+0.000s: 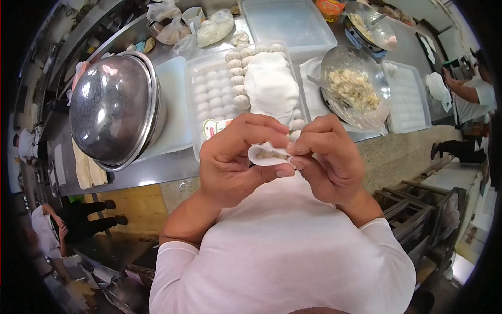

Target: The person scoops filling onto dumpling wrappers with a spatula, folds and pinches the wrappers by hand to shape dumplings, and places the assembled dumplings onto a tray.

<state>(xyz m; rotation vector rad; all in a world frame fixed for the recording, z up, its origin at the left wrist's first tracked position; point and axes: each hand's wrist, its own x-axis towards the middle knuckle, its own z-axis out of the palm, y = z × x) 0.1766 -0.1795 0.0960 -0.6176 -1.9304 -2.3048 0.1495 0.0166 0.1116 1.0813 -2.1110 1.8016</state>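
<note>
A round white dumpling wrapper (259, 154), folded partly round some pale filling, is held up in front of my chest. My left hand (230, 159) grips its left side between thumb and fingers. At the right end, my right hand (332, 159) pinches the wrapper's edge with thumb and forefinger. Just beyond my hands lies a plastic tray (191, 70) with rows of round white pieces, several pleated dumplings (236, 79) and a pile of flat white wrappers (269, 83). To the right of it, a metal bowl (334, 56) contains chopped filling (353, 89) and a long-handled utensil (327, 86).
A large domed metal pot (112, 104) stands at left on the steel table (141, 175). Behind are an empty-looking plastic tray (287, 23), bags (215, 29) and a mug (193, 18). Another tray (405, 94) sits at right. People (473, 91) are on both sides.
</note>
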